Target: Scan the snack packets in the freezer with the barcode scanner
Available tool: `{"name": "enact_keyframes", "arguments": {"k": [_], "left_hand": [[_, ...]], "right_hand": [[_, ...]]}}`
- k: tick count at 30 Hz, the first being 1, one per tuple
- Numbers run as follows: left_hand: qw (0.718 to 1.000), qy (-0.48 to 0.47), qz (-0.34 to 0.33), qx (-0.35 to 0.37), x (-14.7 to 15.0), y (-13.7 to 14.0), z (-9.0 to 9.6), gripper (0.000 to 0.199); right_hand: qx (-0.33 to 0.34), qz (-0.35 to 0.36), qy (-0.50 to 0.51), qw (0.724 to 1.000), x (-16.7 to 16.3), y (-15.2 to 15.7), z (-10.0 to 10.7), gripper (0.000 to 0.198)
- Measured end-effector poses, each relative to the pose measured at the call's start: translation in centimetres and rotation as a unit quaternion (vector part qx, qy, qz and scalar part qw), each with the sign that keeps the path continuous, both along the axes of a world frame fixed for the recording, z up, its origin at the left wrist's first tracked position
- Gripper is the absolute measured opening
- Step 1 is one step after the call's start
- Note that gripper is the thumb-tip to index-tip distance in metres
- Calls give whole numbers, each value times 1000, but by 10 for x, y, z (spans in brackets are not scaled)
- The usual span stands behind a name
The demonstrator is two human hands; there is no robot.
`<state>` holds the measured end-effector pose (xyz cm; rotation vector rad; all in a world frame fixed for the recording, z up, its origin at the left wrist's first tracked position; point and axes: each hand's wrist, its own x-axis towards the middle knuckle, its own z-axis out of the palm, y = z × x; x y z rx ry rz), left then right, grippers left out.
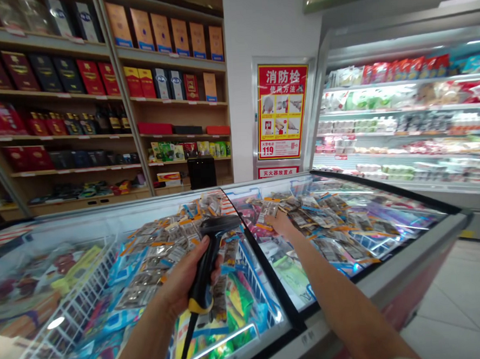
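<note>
The chest freezer [411, 258] fills the lower half of my view, its rim running from 9 o'clock to 3 o'clock, with a dark divider bar [265, 264] splitting it down the middle. Behind it at 11 o'clock stand wooden shelves [98, 128] of boxed goods, and at 2 o'clock an open chiller [403, 121]; a red notice [281, 111] hangs on the wall at 12 o'clock.

My right arm stretches long across the right half, elbow near the front rim at 5 o'clock. My right hand [281, 224] lies palm down among flat packets [328, 223], touching them; I cannot tell whether its fingers are closed on one. The packets lie thick around it, with looser room toward the far corner at 2 o'clock.

My left hand [185, 283] is bent up at the wrist over the left half, fingers wrapped tight around the handle of a barcode scanner [211, 246]. Its head points toward 1 o'clock, just left of the divider, and its cable [184, 348] drops toward 6 o'clock. A white wire basket [69, 314] edge lies at 8 o'clock.
</note>
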<state>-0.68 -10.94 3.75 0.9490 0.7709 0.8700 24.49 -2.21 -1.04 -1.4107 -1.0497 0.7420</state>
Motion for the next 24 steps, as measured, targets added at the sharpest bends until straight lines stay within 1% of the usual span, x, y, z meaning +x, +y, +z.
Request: {"name": "enact_keyframes", "arguments": {"k": [2,3,6,7,11,17,18,21,23,24], "left_hand": [[1000,-1,-4,-4,0,1,-1,30],[1000,-3,-6,-7,0,2,-1,30],[1000,-10,-10,-6,-1,2,-1,31],[1000,-12,-9,-3,-1,2,0,31],[1000,-9,6,4,-2,2,1,31],[1000,-8,19,-2,-4,3,3,31],[1000,-10,23,-7,-4,3,4,31],[999,-16,30,-13,-6,3,6,31],[999,-25,27,-5,-7,4,7,31],[999,-31,24,1,-8,4,8,31]], "right_hand": [[-35,-7,69,997,10,3,7,19],[-42,-9,98,994,14,4,10,17],[-32,-11,137,990,23,9,16,10],[-31,-17,142,989,25,11,16,9],[-24,-53,176,983,29,20,11,15],[15,-96,215,972,31,33,3,6],[27,-105,222,969,32,34,4,11],[72,-138,235,959,32,30,7,35],[74,-135,200,968,28,25,10,43],[64,-121,171,976,24,22,11,43]]}}
